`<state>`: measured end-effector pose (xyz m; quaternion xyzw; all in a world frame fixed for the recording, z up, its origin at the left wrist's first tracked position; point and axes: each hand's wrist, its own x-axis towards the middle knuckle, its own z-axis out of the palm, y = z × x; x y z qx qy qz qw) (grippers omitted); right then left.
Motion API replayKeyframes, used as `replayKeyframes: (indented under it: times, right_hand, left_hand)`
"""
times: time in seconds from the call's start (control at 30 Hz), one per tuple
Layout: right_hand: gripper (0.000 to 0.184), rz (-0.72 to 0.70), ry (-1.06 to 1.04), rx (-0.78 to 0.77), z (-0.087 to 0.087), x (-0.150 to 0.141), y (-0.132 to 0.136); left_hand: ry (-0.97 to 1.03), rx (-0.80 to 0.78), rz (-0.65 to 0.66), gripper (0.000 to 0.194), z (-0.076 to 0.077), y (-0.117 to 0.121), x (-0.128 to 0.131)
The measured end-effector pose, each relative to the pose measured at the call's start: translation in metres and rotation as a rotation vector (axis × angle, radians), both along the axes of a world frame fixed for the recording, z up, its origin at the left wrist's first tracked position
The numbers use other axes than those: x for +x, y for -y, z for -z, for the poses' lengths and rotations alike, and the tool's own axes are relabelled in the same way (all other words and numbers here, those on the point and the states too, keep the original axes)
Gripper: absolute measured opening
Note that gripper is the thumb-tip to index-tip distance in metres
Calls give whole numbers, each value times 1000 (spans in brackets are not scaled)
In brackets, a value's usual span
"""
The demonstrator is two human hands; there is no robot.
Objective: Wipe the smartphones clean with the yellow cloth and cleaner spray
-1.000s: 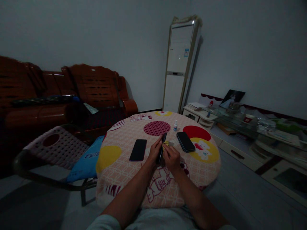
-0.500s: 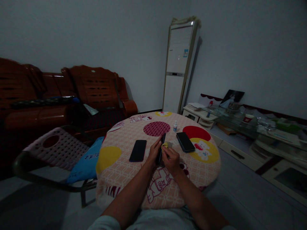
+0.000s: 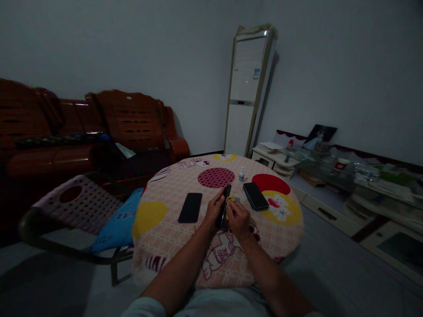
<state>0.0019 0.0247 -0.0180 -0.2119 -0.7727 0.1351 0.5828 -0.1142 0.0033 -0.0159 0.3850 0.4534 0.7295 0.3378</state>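
Observation:
My left hand (image 3: 214, 208) is closed round a dark smartphone (image 3: 224, 215), held tilted on its edge above the round table. Pinched in the fingers of my right hand (image 3: 238, 216) is a small yellow cloth (image 3: 229, 201), close against the phone's right side. Part of the cloth is hidden by my fingers. To the left a second phone (image 3: 191, 208) lies flat with its black screen up. A third phone (image 3: 255, 196) lies to the right. Behind it stands a small white bottle (image 3: 242, 174) with a blue label.
A patterned cloth covers the round table (image 3: 172, 237). At left is a chair (image 3: 77, 204) with a blue cushion (image 3: 119, 224), and wooden seats (image 3: 128, 119) behind. A low cabinet (image 3: 324, 207) with a glass top runs along the right; a tall air conditioner (image 3: 246, 88) stands behind.
My right hand has shifted slightly right with the yellow cloth. The phone in my left hand has turned a little, so more of its glossy face shows.

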Motion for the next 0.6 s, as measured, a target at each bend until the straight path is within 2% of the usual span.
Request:
replayKeyframes:
  times: [0.6]
  right_hand:
    - [24, -14, -43, -51, -2, 0, 2]
  left_hand:
    - [27, -17, 7, 50, 0, 2, 0]
